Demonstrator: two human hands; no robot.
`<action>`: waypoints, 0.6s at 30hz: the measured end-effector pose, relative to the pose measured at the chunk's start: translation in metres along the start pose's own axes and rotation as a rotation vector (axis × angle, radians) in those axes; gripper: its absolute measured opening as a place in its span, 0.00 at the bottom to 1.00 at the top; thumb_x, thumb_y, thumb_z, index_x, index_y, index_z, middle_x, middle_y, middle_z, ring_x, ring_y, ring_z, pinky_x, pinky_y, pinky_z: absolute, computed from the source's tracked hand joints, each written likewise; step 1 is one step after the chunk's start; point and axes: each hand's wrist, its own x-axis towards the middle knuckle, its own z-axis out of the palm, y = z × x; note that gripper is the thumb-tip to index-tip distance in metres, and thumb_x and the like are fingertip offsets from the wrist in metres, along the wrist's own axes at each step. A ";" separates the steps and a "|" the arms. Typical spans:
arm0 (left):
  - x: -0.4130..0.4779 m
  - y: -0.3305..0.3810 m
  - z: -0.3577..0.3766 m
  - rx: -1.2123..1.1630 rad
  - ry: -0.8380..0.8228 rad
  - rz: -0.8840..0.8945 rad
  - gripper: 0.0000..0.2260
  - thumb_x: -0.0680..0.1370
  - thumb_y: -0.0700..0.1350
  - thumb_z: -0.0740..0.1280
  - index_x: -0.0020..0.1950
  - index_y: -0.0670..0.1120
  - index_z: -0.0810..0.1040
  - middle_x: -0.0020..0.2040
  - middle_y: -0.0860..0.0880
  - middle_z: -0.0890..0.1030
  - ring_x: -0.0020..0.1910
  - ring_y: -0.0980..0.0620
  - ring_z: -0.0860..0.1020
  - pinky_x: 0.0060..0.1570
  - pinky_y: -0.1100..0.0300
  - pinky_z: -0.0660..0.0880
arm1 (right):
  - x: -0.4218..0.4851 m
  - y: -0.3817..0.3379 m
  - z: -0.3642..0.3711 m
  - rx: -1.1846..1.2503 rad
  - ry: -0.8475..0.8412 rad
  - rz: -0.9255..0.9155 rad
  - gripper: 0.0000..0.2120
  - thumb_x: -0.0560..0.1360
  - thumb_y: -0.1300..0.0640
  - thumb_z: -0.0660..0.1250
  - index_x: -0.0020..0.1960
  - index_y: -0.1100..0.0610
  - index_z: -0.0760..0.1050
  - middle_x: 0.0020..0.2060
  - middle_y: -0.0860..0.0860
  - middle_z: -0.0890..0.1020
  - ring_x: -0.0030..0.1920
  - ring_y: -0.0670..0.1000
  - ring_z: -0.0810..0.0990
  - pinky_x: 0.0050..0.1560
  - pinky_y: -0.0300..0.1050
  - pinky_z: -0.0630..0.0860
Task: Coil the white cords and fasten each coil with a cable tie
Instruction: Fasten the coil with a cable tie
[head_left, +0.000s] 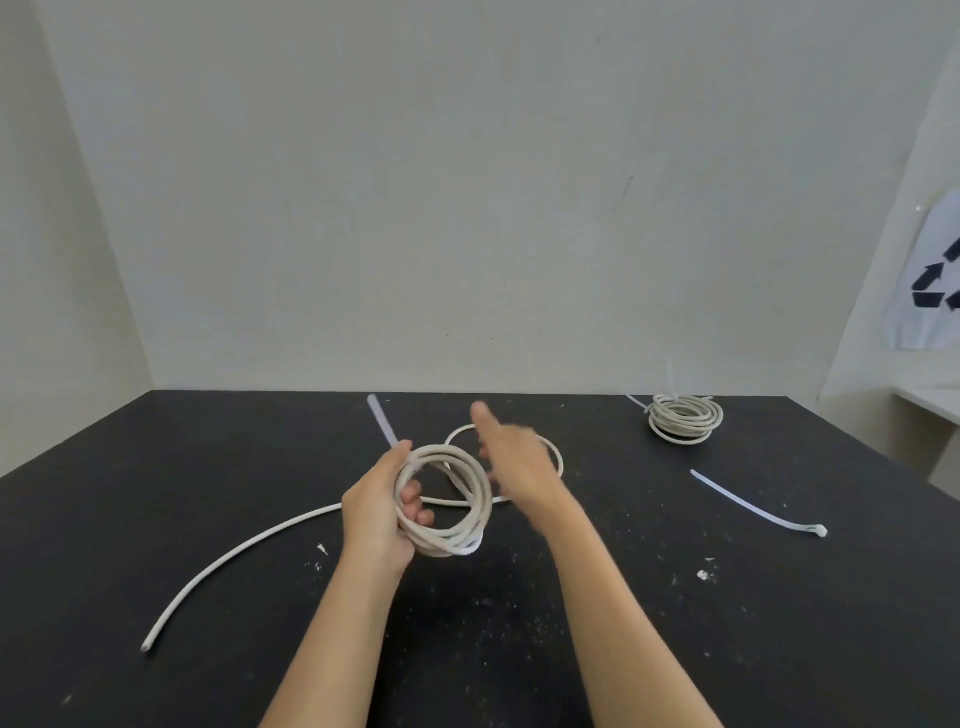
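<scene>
- Clamped on part-wound coil (447, 499) with left grip (376, 512), fingers (413, 501) curled through the loops, over mid surface (467, 623).
- Holding nothing visible in right grip (519, 467): spread, blurred, just beside coil at 2 o'clock.
- Judged mid-coiling, given loose tail (234, 556) out toward 8 o'clock.
- Looks tied, far at 2 o'clock: second coil (684, 418).
- Next: wind in tail without slackening loops, then fetch cable tie (753, 506) at 3 o'clock.

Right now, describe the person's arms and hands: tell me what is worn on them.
Nothing worn shows. The left hand and right hand are ungloved, no rings visible. The left forearm and right forearm are bare to the frame's lower edge: no sleeves, watch or bands. The right hand is blurred, so small details there are uncertain.
</scene>
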 end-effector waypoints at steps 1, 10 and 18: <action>0.002 0.001 -0.001 -0.056 -0.019 -0.049 0.09 0.76 0.46 0.67 0.38 0.44 0.75 0.19 0.51 0.65 0.16 0.56 0.62 0.19 0.67 0.62 | -0.002 0.008 0.005 -0.008 -0.099 0.068 0.32 0.76 0.34 0.53 0.51 0.62 0.78 0.39 0.53 0.80 0.40 0.54 0.80 0.49 0.51 0.79; 0.000 -0.007 0.014 -0.053 -0.126 -0.159 0.14 0.76 0.49 0.64 0.36 0.41 0.75 0.27 0.48 0.70 0.25 0.52 0.70 0.30 0.59 0.72 | -0.004 0.025 0.019 0.472 0.187 0.214 0.21 0.77 0.44 0.62 0.44 0.63 0.76 0.32 0.54 0.75 0.32 0.52 0.72 0.36 0.47 0.72; 0.011 -0.038 0.072 0.428 0.113 0.190 0.12 0.78 0.47 0.65 0.55 0.40 0.77 0.43 0.47 0.79 0.36 0.53 0.75 0.32 0.62 0.70 | 0.007 0.031 -0.013 0.514 0.434 0.159 0.22 0.79 0.44 0.59 0.40 0.61 0.74 0.32 0.55 0.74 0.28 0.49 0.71 0.26 0.38 0.70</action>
